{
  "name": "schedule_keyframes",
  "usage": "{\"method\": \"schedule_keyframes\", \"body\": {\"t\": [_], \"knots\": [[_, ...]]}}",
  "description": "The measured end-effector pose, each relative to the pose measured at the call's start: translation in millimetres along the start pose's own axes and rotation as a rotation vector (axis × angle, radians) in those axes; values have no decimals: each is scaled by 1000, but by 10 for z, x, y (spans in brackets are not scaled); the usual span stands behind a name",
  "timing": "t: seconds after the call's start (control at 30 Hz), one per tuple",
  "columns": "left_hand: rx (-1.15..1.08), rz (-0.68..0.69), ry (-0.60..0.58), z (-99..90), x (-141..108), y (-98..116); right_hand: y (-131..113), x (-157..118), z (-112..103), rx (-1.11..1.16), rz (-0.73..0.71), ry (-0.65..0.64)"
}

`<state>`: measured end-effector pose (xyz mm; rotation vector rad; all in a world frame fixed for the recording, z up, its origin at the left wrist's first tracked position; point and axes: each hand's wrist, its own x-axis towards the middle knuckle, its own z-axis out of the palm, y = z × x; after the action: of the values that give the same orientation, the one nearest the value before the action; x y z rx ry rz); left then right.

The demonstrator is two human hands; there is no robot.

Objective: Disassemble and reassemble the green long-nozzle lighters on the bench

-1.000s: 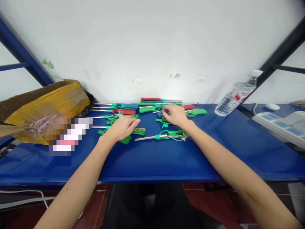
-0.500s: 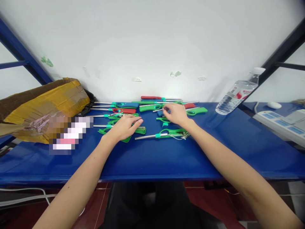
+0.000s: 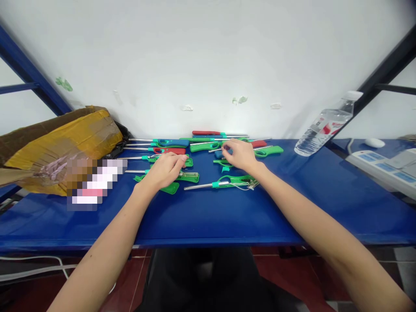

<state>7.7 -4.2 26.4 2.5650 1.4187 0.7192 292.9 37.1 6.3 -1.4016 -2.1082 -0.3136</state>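
Note:
My left hand (image 3: 167, 170) lies over two opened green gas lighters at the left, its fingers bent and pressed together, their tips partly hidden. Under its edge show a green lighter shell (image 3: 191, 177) with metal parts inside and a loose green cover (image 3: 170, 188). My right hand (image 3: 239, 154) is closed in a pinch round a small dark piece (image 3: 225, 147), too small to name. It hovers by a blue-handled lighter and a green casing piece (image 3: 222, 162). Nearer me lies an opened green lighter (image 3: 227, 182) with its white wire showing.
Red, blue and green lighters, such as a red one (image 3: 205, 132), lie along the wall. A taped cardboard box (image 3: 61, 147) stands at the left. A water bottle (image 3: 320, 130) and a white power strip (image 3: 383, 171) are at the right of the blue table (image 3: 211, 221).
My left hand has moved slightly left and away from me, uncovering more of the nearer green shell. The white wire beside it is now out of sight. My right hand has barely moved.

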Motion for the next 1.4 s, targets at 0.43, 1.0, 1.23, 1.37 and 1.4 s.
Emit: {"method": "schedule_keyframes", "body": {"t": [0.43,1.0,1.23,1.37,1.4], "knots": [[110,52,-112,86,-18,18,5,-3,16,6,-5,-36],[187,2,1,71,28,-332,1,7,-16,2,19,12],[141,-40,-38,148,36,-272,-21,4,-16,11,-16,28],[110,-60,-48,115,40,-307,-28,4,-17,7,-9,29],[106,-62,-47,106,41,-317,-28,4,-16,7,-7,28]]}}
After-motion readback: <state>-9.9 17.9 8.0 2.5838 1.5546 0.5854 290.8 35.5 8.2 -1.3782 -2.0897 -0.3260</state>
